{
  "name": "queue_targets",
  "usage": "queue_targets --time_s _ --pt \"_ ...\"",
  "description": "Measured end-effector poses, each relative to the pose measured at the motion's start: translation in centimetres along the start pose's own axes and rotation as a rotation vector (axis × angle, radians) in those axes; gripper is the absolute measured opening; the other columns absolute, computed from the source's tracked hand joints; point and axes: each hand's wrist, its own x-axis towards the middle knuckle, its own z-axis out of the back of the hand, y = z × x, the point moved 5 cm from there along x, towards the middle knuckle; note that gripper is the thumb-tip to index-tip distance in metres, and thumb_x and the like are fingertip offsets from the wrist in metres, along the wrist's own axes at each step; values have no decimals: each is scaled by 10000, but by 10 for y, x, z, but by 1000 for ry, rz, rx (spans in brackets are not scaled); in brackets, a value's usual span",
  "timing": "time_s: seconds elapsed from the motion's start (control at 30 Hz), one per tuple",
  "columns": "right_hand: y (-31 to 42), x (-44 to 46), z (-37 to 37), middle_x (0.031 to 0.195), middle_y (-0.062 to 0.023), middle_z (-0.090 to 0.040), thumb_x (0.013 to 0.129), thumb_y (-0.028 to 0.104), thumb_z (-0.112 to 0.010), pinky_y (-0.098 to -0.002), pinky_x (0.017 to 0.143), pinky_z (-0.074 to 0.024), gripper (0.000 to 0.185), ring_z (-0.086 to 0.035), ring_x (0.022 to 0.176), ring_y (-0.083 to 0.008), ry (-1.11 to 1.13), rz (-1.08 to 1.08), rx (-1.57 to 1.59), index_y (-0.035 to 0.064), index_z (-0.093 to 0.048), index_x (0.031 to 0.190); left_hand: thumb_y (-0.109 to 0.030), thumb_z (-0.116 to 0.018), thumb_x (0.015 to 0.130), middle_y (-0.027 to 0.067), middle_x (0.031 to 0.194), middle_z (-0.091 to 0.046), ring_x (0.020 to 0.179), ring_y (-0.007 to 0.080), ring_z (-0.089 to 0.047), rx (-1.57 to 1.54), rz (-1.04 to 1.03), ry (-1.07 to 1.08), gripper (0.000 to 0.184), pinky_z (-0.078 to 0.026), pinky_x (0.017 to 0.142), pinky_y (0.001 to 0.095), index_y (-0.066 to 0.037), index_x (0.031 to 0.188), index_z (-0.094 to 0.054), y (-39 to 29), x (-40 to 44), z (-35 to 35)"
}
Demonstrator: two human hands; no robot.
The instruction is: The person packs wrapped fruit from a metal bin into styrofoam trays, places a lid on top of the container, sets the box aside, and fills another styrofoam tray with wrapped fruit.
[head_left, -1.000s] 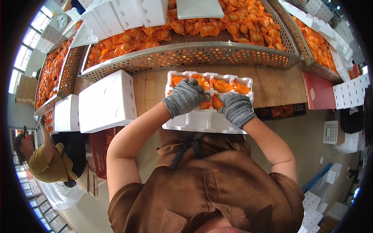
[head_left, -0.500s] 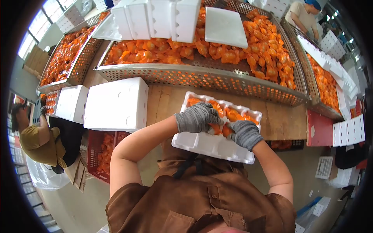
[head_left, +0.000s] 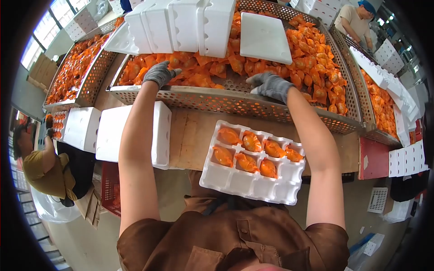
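Observation:
A white foam tray [head_left: 250, 185] with square compartments lies in front of my body, tilted a little. Several orange-wrapped round pieces [head_left: 246, 162] sit in its two far rows; the near row holds none. Both my hands wear grey gloves and are over the large perforated metal bin [head_left: 194, 94], which is full of similar orange-wrapped pieces [head_left: 312, 63]. My left hand [head_left: 159, 75] is open, fingers apart, at the pieces by the bin's near left side. Farther right, my right hand [head_left: 271, 86] is open just inside the near rim, fingers stretched toward the left.
White foam trays [head_left: 181, 27] stand in a row across the bin, and a flat foam lid [head_left: 265, 37] lies on the pieces. White foam boxes [head_left: 115, 131] stand left on the wooden table [head_left: 190, 135]. A red crate [head_left: 110, 187] is below. Co-workers [head_left: 43, 171] are at both sides.
Both hands have left the foam tray and reached forward to the bin. The wrapped pieces under them now show in the tray's compartments.

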Motion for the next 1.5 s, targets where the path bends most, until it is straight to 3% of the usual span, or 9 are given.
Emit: queue_targets --time_s 0.23,0.63,0.77,0.83,0.87,1.03,1.2,1.3,1.5 --pt "-88 100 -50 1225 -62 -579 813 136 -508 -369 941 -414 389 -557 1075 -263 661 -187 -626 130 -582 1195 -570 -742 605 155 1230 -550 1134 295 -532 190 113 21 830 -431 938 422 -132 1265 -495 -37 -28 20" --pt "-34 63 -14 1192 -101 -588 798 151 -511 -348 890 -445 371 -573 1042 -260 301 -108 -934 89 -595 1154 -350 -678 671 174 1219 -557 1105 268 -551 -256 92 -195 707 -421 945 366 -108 1303 -472 12 25 2" --pt "-1 -18 51 1102 -125 -603 772 87 -491 -348 861 -473 383 -586 992 -263 -544 -108 189 47 -577 1143 -299 -622 772 131 999 -634 692 228 -619 -1265 104 -207 477 -514 620 301 -48 1173 -556 41 21 -6" --pt "-21 -42 56 1120 -126 -594 770 69 -472 -344 871 -480 400 -584 999 -251 -541 111 637 38 -558 1159 -274 -591 815 95 929 -638 570 209 -584 -1831 147 -62 361 -497 511 288 -33 1085 -595 34 0 5" --pt "-28 -55 56 1129 -126 -589 769 60 -463 -342 876 -483 409 -583 1003 -245 -524 220 857 34 -549 1168 -288 -567 837 102 937 -640 697 234 -622 -1847 -28 235 323 -524 598 353 -55 1060 -580 44 15 4" --pt "-14 -156 6 1236 -166 -525 795 204 -524 -423 890 -491 543 -552 1085 -312 -253 411 1820 26 -431 1299 -503 -522 834 117 1032 -614 929 295 -599 -2523 -180 333 528 -492 842 499 -75 1143 -531 -17 -111 29" --pt "-25 -237 -69 1187 -164 -526 780 134 -620 -413 875 -490 569 -563 1033 -316 -323 289 1591 35 -403 1296 -353 -682 780 118 1133 -568 985 268 -573 -2154 -305 497 574 -523 777 397 -38 1211 -473 -41 -188 -16" --pt "-32 -282 -90 1209 -136 -503 751 37 -655 -319 955 -427 610 -523 1087 -210 -743 116 680 5 -377 1294 -294 -692 780 122 1099 -582 945 240 -600 -1954 -289 607 545 -517 785 316 -16 1202 -490 -49 -233 -34" --pt "-50 -316 -109 1226 -135 -506 735 43 -684 -322 958 -425 578 -521 1104 -216 -716 -62 567 11 -433 1254 -307 -745 747 89 1166 -565 1058 184 -554 -1559 -350 498 679 -455 907 317 -5 1278 -448 -39 -284 -59"
